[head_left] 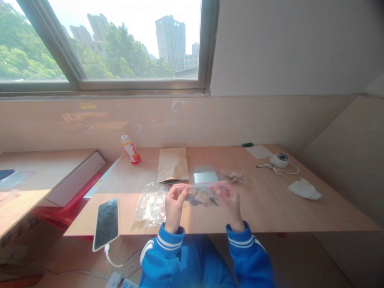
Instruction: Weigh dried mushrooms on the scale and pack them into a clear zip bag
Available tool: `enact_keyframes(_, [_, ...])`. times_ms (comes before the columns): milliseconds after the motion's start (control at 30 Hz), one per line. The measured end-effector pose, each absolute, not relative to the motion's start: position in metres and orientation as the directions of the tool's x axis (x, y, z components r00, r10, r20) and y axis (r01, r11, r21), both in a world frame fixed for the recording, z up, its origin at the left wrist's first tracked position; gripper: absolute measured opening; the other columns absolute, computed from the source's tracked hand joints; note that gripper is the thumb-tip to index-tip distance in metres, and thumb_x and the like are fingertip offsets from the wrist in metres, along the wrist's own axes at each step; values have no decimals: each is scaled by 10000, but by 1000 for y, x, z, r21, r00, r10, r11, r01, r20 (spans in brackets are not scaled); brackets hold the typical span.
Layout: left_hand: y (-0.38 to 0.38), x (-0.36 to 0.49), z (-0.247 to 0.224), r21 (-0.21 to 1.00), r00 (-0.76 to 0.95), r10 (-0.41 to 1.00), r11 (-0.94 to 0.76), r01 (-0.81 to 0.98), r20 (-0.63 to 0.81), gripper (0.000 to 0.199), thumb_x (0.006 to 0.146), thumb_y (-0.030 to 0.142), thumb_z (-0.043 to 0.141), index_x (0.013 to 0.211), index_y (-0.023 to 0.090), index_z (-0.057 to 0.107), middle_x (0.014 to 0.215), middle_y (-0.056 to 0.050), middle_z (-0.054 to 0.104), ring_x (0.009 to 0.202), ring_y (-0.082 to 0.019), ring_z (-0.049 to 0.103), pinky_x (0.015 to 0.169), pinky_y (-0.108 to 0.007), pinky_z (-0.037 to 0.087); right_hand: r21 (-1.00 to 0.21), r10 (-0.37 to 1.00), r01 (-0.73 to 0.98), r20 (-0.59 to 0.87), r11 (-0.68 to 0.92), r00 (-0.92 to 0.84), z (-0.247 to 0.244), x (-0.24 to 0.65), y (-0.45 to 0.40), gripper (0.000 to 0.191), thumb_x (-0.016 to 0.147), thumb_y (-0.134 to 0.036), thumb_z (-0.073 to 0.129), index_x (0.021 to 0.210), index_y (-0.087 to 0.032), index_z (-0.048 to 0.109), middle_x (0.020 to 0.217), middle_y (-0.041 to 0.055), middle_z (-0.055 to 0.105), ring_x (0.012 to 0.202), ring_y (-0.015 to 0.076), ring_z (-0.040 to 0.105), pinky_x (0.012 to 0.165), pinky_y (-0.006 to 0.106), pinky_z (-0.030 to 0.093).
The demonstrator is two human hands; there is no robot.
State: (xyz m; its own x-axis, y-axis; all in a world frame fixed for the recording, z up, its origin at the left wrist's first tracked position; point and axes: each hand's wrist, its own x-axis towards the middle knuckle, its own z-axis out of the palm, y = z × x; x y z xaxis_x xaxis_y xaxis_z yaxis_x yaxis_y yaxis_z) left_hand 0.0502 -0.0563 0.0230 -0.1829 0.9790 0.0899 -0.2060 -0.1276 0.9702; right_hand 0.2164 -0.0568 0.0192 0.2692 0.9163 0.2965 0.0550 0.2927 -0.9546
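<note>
Two hands: left hand (175,207), right hand (229,202), fingers (180,191) pinching clear plastic bag (200,196) ends.

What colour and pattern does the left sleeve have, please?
The left sleeve is blue with white stripes, shown in the head view.

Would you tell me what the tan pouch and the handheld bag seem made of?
The tan pouch looks like matte kraft paper, given its dull brown surface. The bag between the left hand and right hand looks like glossy clear plastic: it shines and shows its contents.
</note>
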Motion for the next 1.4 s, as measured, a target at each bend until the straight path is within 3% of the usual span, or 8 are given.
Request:
enact_keyframes(233, [-58, 48, 21, 949, -33, 989, -145, -281, 141, 261, 759, 367, 656, 939, 186, 600, 820, -11, 634, 774, -154, 622, 675, -260, 529, -949, 979, -242, 187, 202, 84, 24, 213, -61, 219, 783, -438, 645, 882, -244, 621, 990, 63, 728, 930, 251, 677, 701, 356, 563])
enact_keyframes(333, [-58, 48, 19, 960, -45, 989, -147, -238, 140, 291, 734, 361, 685, 955, 186, 610, 854, -17, 626, 783, -153, 609, 682, -261, 528, -964, 978, -173, 191, 202, 82, 22, 213, -59, 248, 752, -434, 680, 881, -224, 653, 951, 70, 735, 852, 240, 689, 655, 322, 561])
enact_keyframes(500, [-55, 48, 16, 965, -107, 971, -226, -135, 212, 210, 739, 348, 686, 799, 152, 640, 890, -43, 628, 824, -156, 592, 712, -240, 493, -971, 975, -117, 199, 210, 97, 18, 214, -57, 229, 752, -426, 686, 824, -209, 678, 906, 65, 740, 830, 221, 683, 663, 294, 553])
enact_keyframes(833, [-58, 47, 19, 965, -53, 981, -194, -174, 187, 177, 747, 325, 682, 777, 156, 642, 746, -9, 629, 701, -135, 600, 642, -238, 486, -979, 973, -77, 175, 188, 149, 15, 215, -57, 214, 743, -400, 693, 775, -188, 687, 783, 51, 721, 674, 187, 656, 546, 278, 532])
enact_keyframes(1100, [-61, 47, 25, 973, -124, 969, -222, -57, 214, 201, 710, 347, 710, 720, 152, 661, 762, -18, 632, 722, -135, 591, 648, -228, 488, -976, 958, 4, 214, 217, 192, 19, 214, -59, 229, 751, -412, 680, 738, -184, 664, 723, 50, 712, 703, 207, 670, 610, 298, 539])
enact_keyframes(1233, [-61, 46, 26, 977, -23, 988, -157, -147, 155, 223, 733, 365, 689, 767, 156, 620, 741, -3, 625, 671, -120, 603, 620, -222, 503, -973, 962, -6, 229, 233, 146, 22, 216, -60, 224, 769, -413, 668, 752, -190, 673, 807, 64, 725, 784, 216, 678, 693, 311, 547])
enact_keyframes(1400, [-62, 46, 26, 977, 72, 994, -66, -200, 82, 312, 706, 383, 712, 883, 155, 593, 759, -22, 646, 699, -154, 639, 624, -256, 542, -975, 986, -147, 169, 166, -6, 25, 217, -62, 275, 785, -424, 658, 964, -216, 637, 948, 77, 732, 876, 226, 684, 691, 308, 554])
